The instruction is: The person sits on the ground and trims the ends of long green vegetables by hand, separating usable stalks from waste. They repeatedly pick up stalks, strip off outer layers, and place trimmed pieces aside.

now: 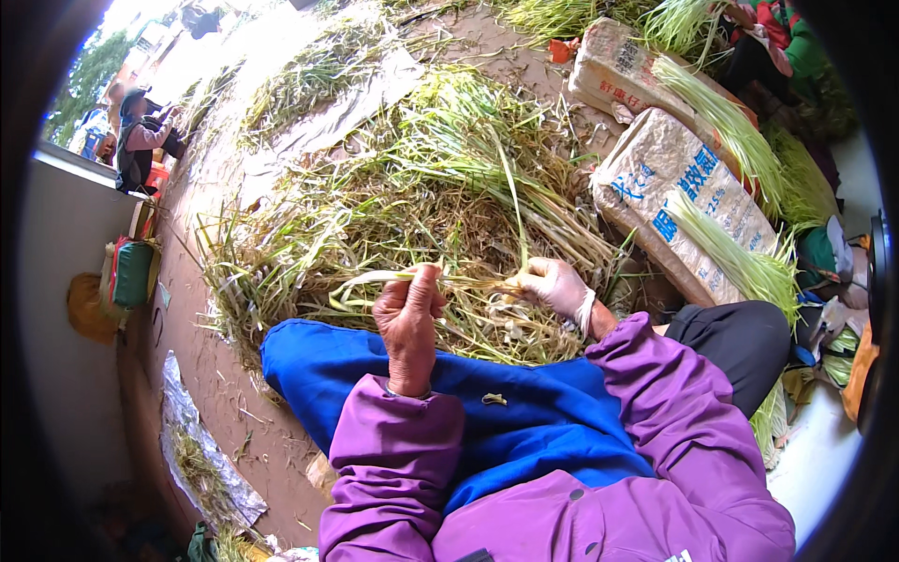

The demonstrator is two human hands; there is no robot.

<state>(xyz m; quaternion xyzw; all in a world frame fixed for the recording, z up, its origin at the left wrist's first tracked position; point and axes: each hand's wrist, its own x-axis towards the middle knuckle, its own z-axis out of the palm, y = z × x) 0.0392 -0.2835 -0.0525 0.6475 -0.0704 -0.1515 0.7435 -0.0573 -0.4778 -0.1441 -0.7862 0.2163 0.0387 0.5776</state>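
My left hand (409, 319), bare, is raised over the blue cloth (534, 407) on my lap. A pale stalk (376, 277) is pinched between its thumb and fingers, with a leafy end looping out to the left. My right hand (558, 288) wears a thin whitish glove and grips the dry, brownish leaves (484, 282) stretched across from the left hand. From the right fingers a long green leaf (513, 200) extends up and away. Below and beyond both hands spreads a heap of dry leaves and trimmings (393, 225), with a bundle of green stalks (484, 154) on top.
At the right, two packed sacks (674, 175) bearing writing carry bundles of pale green stalks (730, 253). One person (772, 42) sits at the upper right, another (140, 137) at the upper left. A plastic sheet (204, 449) with scraps lies at lower left, near a wall (77, 246).
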